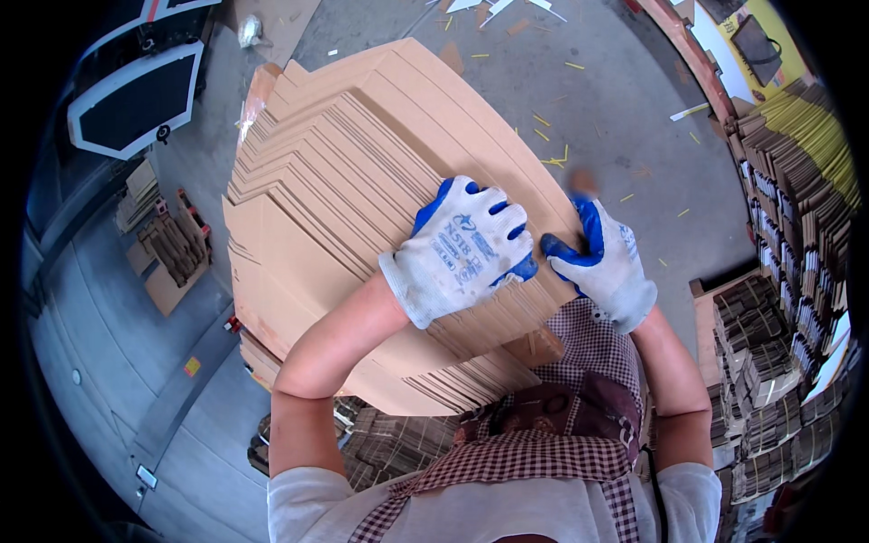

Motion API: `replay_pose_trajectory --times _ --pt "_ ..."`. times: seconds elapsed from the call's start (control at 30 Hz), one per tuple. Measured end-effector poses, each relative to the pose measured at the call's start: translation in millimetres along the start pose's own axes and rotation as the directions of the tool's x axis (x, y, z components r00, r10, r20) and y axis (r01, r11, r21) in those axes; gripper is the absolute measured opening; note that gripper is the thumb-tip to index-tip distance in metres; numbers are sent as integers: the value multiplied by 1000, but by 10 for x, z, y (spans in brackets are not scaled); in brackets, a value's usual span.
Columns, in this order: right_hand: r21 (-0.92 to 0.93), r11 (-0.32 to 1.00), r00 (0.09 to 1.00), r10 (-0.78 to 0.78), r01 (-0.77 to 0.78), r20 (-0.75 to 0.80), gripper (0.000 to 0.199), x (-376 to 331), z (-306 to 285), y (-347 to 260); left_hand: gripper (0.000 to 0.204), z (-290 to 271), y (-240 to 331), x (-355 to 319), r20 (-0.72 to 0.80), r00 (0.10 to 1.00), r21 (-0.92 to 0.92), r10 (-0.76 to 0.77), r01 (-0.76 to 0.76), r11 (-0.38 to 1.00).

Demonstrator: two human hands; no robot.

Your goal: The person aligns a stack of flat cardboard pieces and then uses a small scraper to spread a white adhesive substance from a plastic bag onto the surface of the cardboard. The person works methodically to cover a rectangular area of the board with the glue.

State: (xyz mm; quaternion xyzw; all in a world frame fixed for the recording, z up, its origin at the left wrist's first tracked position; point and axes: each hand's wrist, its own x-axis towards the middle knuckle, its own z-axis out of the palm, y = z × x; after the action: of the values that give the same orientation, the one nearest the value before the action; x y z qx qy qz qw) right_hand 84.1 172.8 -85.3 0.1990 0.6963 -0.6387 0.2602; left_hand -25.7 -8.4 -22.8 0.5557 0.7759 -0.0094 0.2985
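Observation:
A tall stack of brown cardboard sheets point(299, 244) stands in front of me, its many layers fanned in slanting steps. My left hand point(466, 249), in a white glove with a blue palm, lies back-up over the right part of the stack. Its fingers are curled down at the sheets; their tips are partly hidden. My right hand point(608, 262), gloved alike, is at the stack's right edge. Its thumb points at the cardboard and stands apart from the raised fingers, with nothing visible between them. A blurred brown patch shows at those fingertips.
Bundled cardboard stacks point(760, 335) line the right side. Yellow strips point(543, 127) and scraps litter the grey floor ahead. At the far left stands a dark vehicle-like body with a window point(136, 100); a small cardboard pile point(172, 249) lies below it. A checked apron point(534, 457) covers my front.

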Motion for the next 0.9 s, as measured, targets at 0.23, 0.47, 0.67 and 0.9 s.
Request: replay_pose_trajectory --times 0.23,0.47,0.67,0.9 --pt "13 997 997 -80 80 -8 54 -16 0 6 19 22 31 -13 -31 999 29 44 -43 999" --pt "99 992 996 -78 74 39 56 -48 -66 48 41 44 124 -307 -253 967 -106 20 -49 993" --pt "73 979 982 -189 190 -11 61 -55 -55 138 36 -108 80 -451 -318 948 -281 4 -98 955" --pt "66 973 975 -218 221 -53 69 -44 -46 168 37 -235 -24 -713 -389 834 -605 -392 91 791"
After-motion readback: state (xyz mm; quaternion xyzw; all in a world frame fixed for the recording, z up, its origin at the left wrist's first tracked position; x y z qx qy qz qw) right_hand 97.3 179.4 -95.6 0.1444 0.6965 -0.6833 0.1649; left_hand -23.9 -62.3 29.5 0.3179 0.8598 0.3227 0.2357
